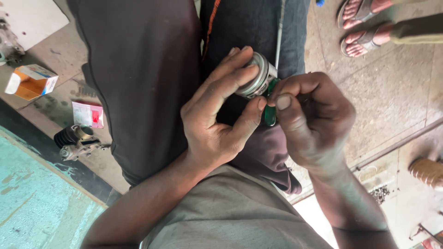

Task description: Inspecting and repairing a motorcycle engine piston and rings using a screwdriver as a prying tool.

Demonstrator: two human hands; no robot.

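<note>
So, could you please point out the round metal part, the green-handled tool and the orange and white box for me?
round metal part [258, 74], head view, on its ribbed silver side.
green-handled tool [270, 115], head view, on the green handle's lower end.
orange and white box [31, 82], head view, on its orange face.

A repair workshop: engine part on the grimy concrete floor.

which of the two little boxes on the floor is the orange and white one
The box farther up by the white sheet is orange and white. The other, the flat packet nearer the metal engine part, is pink and red.
</note>
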